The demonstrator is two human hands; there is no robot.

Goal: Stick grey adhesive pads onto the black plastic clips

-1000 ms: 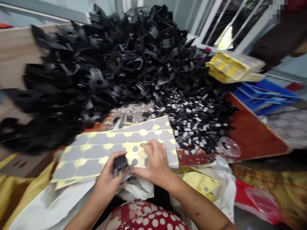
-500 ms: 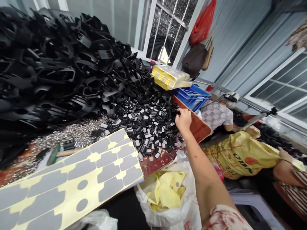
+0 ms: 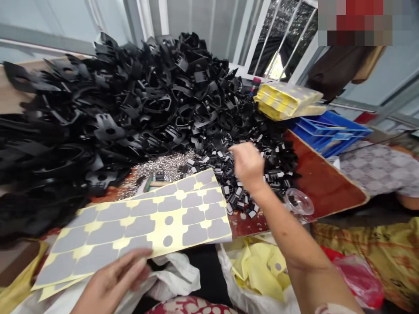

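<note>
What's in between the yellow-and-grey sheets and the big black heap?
Shiny little metal pieces and a green-ended tool lie between the sheets and heap, in the head view.

**No Legible Text, Only Broken Marks on a Sack**

The yellow woven sack at the right edge bears a few printed marks — small, scattered and partly lost in its folds. Blur and creasing break them up, so whether they are letters or digits cannot be told — no word, brand or number reads for certain.
</note>
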